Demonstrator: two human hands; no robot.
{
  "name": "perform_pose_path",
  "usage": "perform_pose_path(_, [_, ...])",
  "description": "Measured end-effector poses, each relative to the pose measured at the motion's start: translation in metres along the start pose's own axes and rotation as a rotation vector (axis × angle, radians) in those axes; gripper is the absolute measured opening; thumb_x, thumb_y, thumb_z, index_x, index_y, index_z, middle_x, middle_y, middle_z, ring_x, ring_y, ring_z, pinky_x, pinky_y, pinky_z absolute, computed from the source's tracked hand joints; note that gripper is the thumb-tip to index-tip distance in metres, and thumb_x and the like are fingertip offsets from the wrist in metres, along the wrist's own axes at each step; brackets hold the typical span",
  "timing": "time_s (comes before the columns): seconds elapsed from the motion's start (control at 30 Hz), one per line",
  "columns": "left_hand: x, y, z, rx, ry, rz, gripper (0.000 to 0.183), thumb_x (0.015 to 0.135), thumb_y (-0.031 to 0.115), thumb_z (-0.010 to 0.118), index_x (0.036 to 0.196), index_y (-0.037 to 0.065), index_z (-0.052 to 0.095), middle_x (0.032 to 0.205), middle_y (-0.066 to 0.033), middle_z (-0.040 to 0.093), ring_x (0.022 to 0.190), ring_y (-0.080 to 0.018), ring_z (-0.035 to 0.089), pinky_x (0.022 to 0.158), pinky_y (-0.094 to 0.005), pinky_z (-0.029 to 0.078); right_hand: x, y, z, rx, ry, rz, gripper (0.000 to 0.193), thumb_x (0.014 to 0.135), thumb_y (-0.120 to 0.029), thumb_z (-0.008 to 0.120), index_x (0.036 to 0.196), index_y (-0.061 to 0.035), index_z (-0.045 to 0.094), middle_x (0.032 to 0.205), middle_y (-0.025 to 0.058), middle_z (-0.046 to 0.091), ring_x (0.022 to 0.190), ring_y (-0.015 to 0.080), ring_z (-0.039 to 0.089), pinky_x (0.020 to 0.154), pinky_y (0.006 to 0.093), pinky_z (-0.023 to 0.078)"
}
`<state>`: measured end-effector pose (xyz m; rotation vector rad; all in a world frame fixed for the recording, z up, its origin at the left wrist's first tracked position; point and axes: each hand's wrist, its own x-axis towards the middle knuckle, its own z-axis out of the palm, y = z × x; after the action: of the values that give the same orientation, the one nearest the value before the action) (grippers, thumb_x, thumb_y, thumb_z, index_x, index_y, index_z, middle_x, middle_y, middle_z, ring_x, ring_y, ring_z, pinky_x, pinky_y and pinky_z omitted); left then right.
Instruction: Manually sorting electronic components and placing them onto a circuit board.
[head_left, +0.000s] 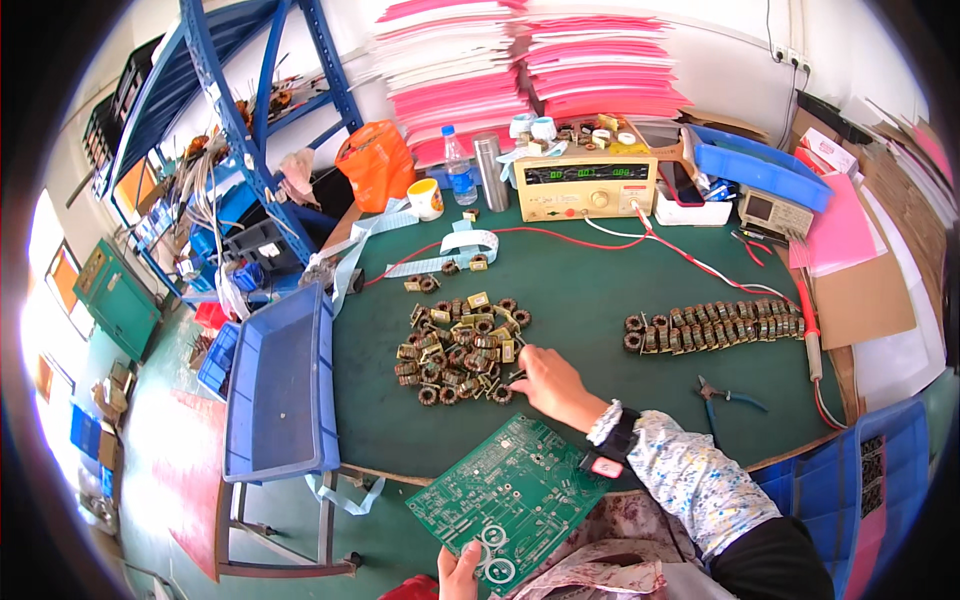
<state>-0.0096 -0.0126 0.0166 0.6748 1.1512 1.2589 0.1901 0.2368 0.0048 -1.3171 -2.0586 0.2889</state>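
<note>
A green printed circuit board [515,487] is tilted over the table's front edge. My left hand [460,574] grips its lower left corner, the thumb on top beside two white printed rings. My right hand [555,386] reaches over the table to the right side of a loose pile of copper-wound toroidal coils [460,352]. Its thumb and fingers are drawn together in a pinch next to a coil [502,394] at the pile's edge; whatever is between the fingertips is too small to tell. A dark band with a red-and-white tag circles my right wrist.
More coils [712,326] stand in tight rows at the right, near pliers [728,396] and a red-handled probe [808,325]. A beige bench power supply [588,187] stands at the back, its leads crossing the green table. A blue tray [329,400] sits at the left edge.
</note>
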Motion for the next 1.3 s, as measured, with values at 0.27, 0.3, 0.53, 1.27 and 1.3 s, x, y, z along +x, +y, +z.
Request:
perform_pose_path(0.27, [0.012, 0.005, 0.007, 0.052, 0.036, 0.003, 0.026, 0.090, 0.017, 0.054, 0.114, 0.007, 0.055, 0.083, 0.0069, 0.058, 0.057, 0.0000, 0.041, 0.048, -0.0168, 0.028, -0.031, 0.004, -0.034, -0.008, -0.056, 0.103, 0.031, 0.079, -0.012, 0.064, 0.102, -0.0044, 0.046, 0.089, 0.0133, 0.058, 0.086, 0.0333, 0.054, 0.074, 0.0422, 0.045])
perform_pose_path(0.3, [0.013, 0.005, 0.010, 0.051, 0.029, 0.001, 0.026, 0.090, 0.017, 0.054, 0.114, 0.007, 0.055, 0.083, 0.0069, 0.058, 0.057, 0.0000, 0.041, 0.048, -0.0168, 0.028, -0.034, -0.001, -0.034, -0.014, -0.053, 0.107, 0.031, 0.079, -0.012, 0.064, 0.102, -0.0044, 0.046, 0.089, 0.0133, 0.058, 0.086, 0.0333, 0.054, 0.074, 0.0422, 0.045])
perform_pose_path(0.53, [0.012, 0.001, 0.011, 0.046, 0.029, 0.007, 0.023, 0.090, 0.018, 0.055, 0.111, 0.007, 0.056, 0.080, 0.0072, 0.056, 0.057, 0.0000, 0.040, 0.047, -0.0171, 0.027, -0.039, -0.015, -0.015, 0.030, -0.036, -0.058, 0.023, 0.078, -0.014, 0.066, 0.094, -0.0006, 0.056, 0.094, 0.0112, 0.056, 0.092, 0.0311, 0.051, 0.079, 0.0388, 0.045])
perform_pose_path(1.27, [0.022, 0.003, 0.005, -0.051, -0.114, 0.030, 0.035, 0.091, 0.010, 0.051, 0.122, -0.004, 0.047, 0.112, -0.0093, 0.059, 0.096, -0.0151, 0.057, 0.084, -0.0277, 0.044, -0.155, -0.020, -0.092, 0.411, -0.057, 0.214, 0.038, 0.070, -0.010, 0.076, 0.106, -0.0068, 0.063, 0.106, 0.0094, 0.063, 0.088, 0.0244, 0.061, 0.076, 0.0335, 0.051])
perform_pose_path(1.3, [0.022, 0.002, 0.005, -0.057, -0.099, 0.026, 0.035, 0.091, 0.010, 0.050, 0.122, -0.004, 0.046, 0.112, -0.0094, 0.059, 0.096, -0.0152, 0.057, 0.084, -0.0277, 0.044, -0.155, -0.020, -0.092, 0.351, -0.031, 0.169, 0.037, 0.069, -0.009, 0.075, 0.104, -0.0062, 0.063, 0.105, 0.0097, 0.063, 0.088, 0.0261, 0.061, 0.076, 0.0342, 0.051])
